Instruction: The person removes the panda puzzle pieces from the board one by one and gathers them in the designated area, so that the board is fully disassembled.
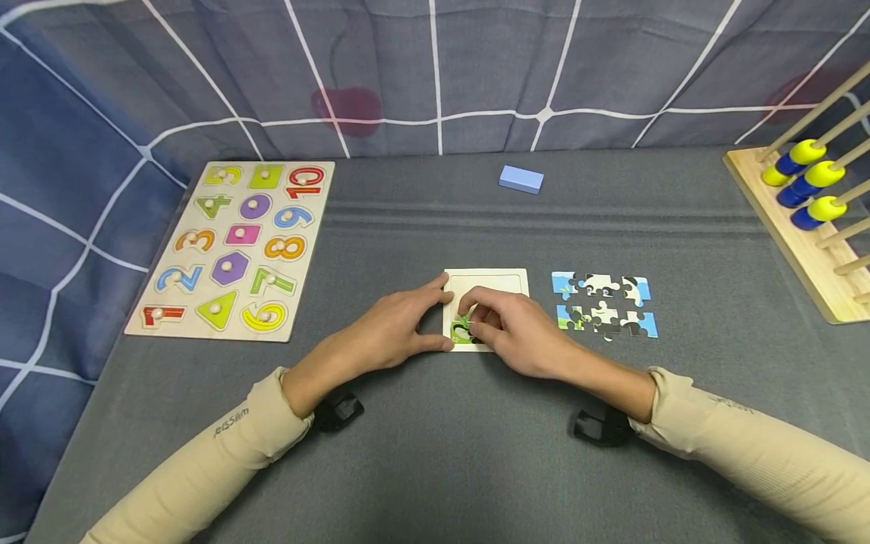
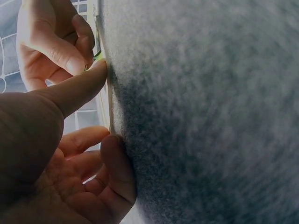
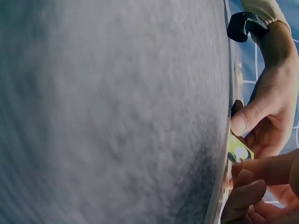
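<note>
A square white puzzle tray (image 1: pixel 485 280) lies flat in the middle of the table. At its left edge my left hand (image 1: pixel 384 330) holds it, thumb at the near corner and fingertips along the side farther up. My right hand (image 1: pixel 530 332) reaches over the tray and pinches a green jigsaw piece (image 1: pixel 461 333) at the near left corner. In the right wrist view this piece (image 3: pixel 241 150) stands tilted beside the left thumb (image 3: pixel 243 122). Right of the tray lie several loose jigsaw pieces (image 1: pixel 603 321) in two rows, with blue, green, black and white printing. The right hand hides much of the tray.
A wooden number and shape board (image 1: pixel 254 332) lies at the left. At the back is a blue block (image 1: pixel 521 179). A wooden bead stand (image 1: pixel 782 219) with yellow and blue beads occupies the right edge. A checked cloth (image 1: pixel 489 68) hangs behind the grey table (image 1: pixel 435 453).
</note>
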Tool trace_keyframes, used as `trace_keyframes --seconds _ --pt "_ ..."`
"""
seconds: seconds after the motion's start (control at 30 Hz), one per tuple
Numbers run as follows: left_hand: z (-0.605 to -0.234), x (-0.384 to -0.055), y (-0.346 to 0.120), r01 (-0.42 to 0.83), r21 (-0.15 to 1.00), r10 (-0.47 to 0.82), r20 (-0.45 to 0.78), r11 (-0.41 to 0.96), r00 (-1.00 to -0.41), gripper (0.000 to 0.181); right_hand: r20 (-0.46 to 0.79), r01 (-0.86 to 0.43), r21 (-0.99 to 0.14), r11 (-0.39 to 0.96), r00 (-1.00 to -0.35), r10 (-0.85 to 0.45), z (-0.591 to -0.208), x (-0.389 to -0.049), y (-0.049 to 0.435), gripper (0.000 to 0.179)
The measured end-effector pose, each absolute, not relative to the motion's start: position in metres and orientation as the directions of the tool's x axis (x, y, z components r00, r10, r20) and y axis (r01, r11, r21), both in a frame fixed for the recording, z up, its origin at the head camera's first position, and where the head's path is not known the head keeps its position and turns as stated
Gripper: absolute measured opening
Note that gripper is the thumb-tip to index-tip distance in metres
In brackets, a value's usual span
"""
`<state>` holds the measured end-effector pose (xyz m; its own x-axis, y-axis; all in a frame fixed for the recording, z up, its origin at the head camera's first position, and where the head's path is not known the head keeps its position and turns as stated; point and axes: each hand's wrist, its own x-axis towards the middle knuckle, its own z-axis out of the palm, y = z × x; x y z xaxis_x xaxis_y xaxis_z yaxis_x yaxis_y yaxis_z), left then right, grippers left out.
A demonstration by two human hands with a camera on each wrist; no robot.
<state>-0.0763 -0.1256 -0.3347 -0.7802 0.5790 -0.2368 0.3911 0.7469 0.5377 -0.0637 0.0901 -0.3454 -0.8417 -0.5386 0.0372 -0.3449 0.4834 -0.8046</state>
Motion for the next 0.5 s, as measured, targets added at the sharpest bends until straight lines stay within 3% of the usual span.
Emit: trace_keyframes --seconds 0.5 --pt "-0.334 -0.076 -0.125 0.401 0.529 0.581 -0.229 0.748 -0.781 0.068 0.033 -0.298 -0.845 0.443 -0.858 -0.513 -0.336 -0.063 0.103 0.016"
